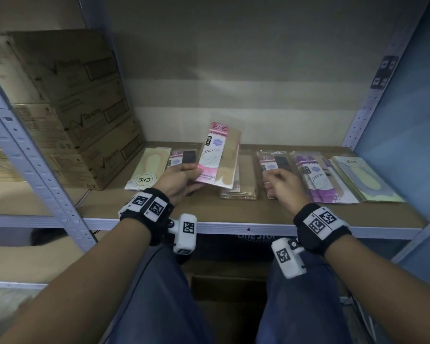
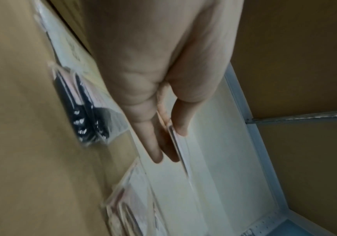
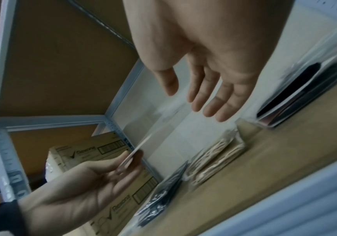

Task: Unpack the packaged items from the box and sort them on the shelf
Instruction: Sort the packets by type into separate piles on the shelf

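My left hand (image 1: 181, 178) holds a pink ENE pack with beige socks (image 1: 219, 155) by its lower end, tilted up above the shelf board (image 1: 233, 209). In the left wrist view the thumb and fingers (image 2: 155, 143) pinch the thin pack (image 2: 180, 153) edge-on. My right hand (image 1: 282, 184) hovers over the shelf with relaxed fingers (image 3: 212, 99), holding nothing, just above a pink pack with black socks (image 1: 273, 167). Several flat packs lie in a row on the shelf: a cream pack (image 1: 148, 171), a beige stack (image 1: 241, 184), a purple pack (image 1: 315, 175), a pale green pack (image 1: 365, 177).
Stacked brown Rexona cartons (image 1: 85, 120) stand at the shelf's left end. Grey perforated uprights (image 1: 27, 155) frame the bay, and a blue panel (image 1: 407, 145) closes the right side. An open cardboard box (image 1: 229, 294) sits low between my knees.
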`<state>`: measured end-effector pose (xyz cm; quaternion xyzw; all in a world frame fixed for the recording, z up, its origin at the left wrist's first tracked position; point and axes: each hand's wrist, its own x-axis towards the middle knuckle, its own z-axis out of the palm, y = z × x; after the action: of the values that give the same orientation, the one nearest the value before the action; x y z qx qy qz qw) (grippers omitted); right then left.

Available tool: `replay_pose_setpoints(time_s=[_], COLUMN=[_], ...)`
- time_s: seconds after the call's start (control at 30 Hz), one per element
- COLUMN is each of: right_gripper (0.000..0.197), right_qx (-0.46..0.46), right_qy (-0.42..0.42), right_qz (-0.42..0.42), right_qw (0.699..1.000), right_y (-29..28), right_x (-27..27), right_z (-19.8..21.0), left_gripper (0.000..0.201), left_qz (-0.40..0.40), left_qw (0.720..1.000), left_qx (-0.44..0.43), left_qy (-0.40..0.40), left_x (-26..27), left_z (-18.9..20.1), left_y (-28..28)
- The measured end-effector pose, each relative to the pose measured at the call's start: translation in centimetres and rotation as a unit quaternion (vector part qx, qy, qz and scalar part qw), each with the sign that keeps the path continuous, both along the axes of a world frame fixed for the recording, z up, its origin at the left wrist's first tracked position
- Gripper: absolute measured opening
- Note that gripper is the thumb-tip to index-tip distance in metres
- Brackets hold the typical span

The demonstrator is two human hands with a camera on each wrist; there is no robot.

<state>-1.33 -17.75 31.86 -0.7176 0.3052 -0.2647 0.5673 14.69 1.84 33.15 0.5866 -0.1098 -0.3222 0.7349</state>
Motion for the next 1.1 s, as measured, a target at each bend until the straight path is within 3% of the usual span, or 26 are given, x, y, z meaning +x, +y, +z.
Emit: replay_pose_setpoints(time_s=[0.13,0.23,0.33,0.5,0.73,0.93,1.1], right_gripper=[0.022,0.025,0.022,0.025,0.039,0.020,0.022], right_qx=[0.095,0.121,0.114,0.025,-0.100,-0.192,-0.203], right_qy=[-0.004,-0.016,-0.027,-0.006,0.077,0.158,0.195], right_qz=[0.097,0.080,0.058,0.006,-0.042,-0.030,-0.014], right_qw=[0.991,0.989,0.991,1.000,0.991,0.968,0.959], right_y=[2.3,3.3,3.4,2.2,1.1,0.6,0.6], right_x=[1.0,1.8,2.2,2.4,2.7,2.8,2.8], right_z=[0.4,0.4,0.2,-0.4,-1.1,-2.0,-3.1], left_gripper=[0.023,0.023,0.023,0.019,0.041,0.043,0.044], left_qz=[-0.022,-0.009,0.011,0.010,-0.015,-0.008,-0.020], left_qw=[0.999,0.999,1.000,0.997,0.968,0.927,0.917], left_qx=[-0.029,-0.027,0.000,0.042,0.148,0.234,0.253], left_qy=[0.038,0.045,0.002,-0.070,-0.202,-0.292,-0.307], left_x=[-1.3,-2.1,-2.2,-1.9,-1.8,-2.2,-1.8], left_z=[-0.8,-1.7,-2.4,-3.0,-3.5,-4.7,-5.6], left_y=[-1.3,-2.1,-2.7,-3.7,-5.1,-6.2,-6.4])
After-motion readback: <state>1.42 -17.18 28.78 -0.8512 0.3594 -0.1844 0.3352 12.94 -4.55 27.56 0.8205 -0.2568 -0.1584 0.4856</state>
